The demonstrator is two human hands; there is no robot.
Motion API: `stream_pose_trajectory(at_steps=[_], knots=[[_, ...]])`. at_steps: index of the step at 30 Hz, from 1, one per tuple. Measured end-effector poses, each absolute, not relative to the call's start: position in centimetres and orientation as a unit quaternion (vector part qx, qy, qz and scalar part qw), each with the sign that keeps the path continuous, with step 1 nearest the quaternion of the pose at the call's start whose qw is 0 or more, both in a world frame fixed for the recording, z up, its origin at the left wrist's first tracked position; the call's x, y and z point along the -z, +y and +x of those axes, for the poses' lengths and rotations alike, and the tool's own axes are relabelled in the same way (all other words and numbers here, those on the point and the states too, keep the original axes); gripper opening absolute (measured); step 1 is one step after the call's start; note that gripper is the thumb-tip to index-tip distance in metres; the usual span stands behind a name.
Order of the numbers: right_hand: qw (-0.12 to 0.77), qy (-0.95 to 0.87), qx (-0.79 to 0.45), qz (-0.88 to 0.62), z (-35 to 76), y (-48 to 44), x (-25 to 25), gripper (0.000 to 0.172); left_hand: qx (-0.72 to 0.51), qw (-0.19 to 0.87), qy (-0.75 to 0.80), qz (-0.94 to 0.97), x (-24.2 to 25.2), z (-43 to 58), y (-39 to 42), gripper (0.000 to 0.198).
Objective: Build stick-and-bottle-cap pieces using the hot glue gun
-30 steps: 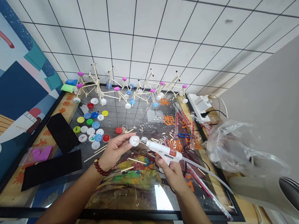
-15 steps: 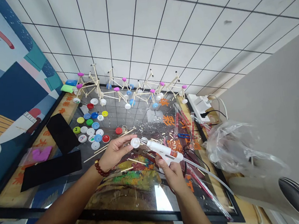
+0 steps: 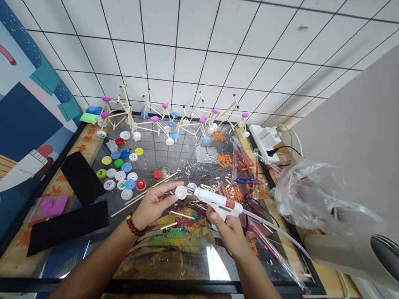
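White cap sits pinched between thumb and fingers of the left hand, by the tip of a white glue gun; the right hand's fingers curl round its handle. Leftward, a clear pouch holds a purple lump. Rightward lies a clear plastic bag, contents unclear. Orange characters beyond are too small to read surely.

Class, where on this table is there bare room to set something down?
Mainly the near glass tabletop, between the forearms, just inside the black front edge. A smaller patch, lightly flecked, lies between the loose caps and stick models. It's crowded around the glue gun, with scraps and sticks.
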State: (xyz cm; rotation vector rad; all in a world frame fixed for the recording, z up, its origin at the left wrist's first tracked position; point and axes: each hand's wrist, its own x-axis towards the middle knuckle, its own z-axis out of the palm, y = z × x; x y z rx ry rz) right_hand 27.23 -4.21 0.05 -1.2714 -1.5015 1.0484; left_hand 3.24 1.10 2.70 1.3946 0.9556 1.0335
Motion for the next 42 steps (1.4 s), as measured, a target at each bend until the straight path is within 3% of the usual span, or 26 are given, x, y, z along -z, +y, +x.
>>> stream_pose_trajectory(at_steps=[16, 42], knots=[[0.449, -0.597, -0.434, -0.504, 26.8, -4.2, -0.8, 0.029, -0.437, 0.479, 0.414, 0.639, -2.7, 3.3, 1.2, 0.032], [0.431, -0.612, -0.440, -0.497, 26.5, -4.4, -1.2, 0.031, -0.453, 0.474, 0.438, 0.615, -2.2, 3.3, 1.4, 0.032]])
